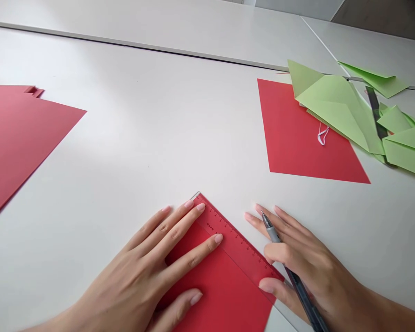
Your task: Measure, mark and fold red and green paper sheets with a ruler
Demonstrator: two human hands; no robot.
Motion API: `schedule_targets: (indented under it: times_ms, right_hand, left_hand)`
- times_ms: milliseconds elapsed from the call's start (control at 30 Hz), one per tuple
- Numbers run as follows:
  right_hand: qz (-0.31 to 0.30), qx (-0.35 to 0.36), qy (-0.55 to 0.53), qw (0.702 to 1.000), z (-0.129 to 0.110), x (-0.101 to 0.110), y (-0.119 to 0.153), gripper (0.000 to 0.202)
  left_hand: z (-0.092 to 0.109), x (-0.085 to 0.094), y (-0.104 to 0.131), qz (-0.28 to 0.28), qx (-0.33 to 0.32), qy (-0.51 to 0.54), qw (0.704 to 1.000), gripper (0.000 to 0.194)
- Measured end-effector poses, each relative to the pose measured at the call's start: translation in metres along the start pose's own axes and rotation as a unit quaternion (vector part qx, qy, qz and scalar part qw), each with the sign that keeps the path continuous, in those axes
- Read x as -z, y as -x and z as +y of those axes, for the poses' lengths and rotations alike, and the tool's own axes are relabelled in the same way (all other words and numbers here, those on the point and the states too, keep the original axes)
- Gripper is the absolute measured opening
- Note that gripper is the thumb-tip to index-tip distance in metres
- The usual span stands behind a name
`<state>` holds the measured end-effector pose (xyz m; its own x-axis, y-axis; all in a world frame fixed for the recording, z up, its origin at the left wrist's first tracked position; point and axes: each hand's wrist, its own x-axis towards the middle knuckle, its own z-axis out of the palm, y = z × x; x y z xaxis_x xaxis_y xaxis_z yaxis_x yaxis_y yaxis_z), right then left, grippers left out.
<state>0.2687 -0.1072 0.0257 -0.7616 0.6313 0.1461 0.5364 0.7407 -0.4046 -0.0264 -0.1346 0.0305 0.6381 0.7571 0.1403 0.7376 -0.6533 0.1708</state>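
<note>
A sheet of red paper (224,295) lies on the table in front of me, one corner pointing away. Along its upper right edge rests a clear plastic ruler (237,240) with dark markings, its far tip reaching just past the paper's corner. My left hand (152,263) lies with fingers spread over the paper, several fingertips resting on the ruler. A dark pen with a grey grip (299,288) is held in my right hand (309,258), its tip pointing up and away. The right thumb touches the ruler's near end, while the other fingers extend beyond its edge.
Red sheets (24,138) lie at the left. Another red sheet (283,133) sits at the upper right, partly under folded green papers (342,110). A white loop of string (321,137) lies on it, and a dark strip (376,110) is among the green pieces. The white table (124,138) has seams.
</note>
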Motion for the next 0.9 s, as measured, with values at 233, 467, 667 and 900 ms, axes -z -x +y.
schedule_targets:
  times_ms: [233,467,667,900]
  right_hand:
    - [-0.006,-0.004,0.006,1.0,0.0008,-0.0005,0.0005,0.014]
    - [-0.005,0.001,0.003,1.0,0.001,-0.0004,0.0001,0.014]
    - [-0.01,-0.004,-0.002,1.0,0.0004,0.0002,0.0002,0.014]
    - [-0.01,-0.006,-0.01,1.0,0.0015,0.0008,-0.0006,0.015]
  left_hand:
    - [-0.0002,0.0003,-0.0002,0.002,-0.002,-0.006,1.0,0.058]
    - [-0.0011,0.0013,-0.0004,-0.011,-0.012,-0.022,1.0,0.058]
    - [-0.0009,0.0011,-0.0007,-0.01,-0.01,-0.014,1.0,0.059]
    - [-0.0019,-0.0015,-0.0007,-0.007,-0.008,-0.01,1.0,0.06]
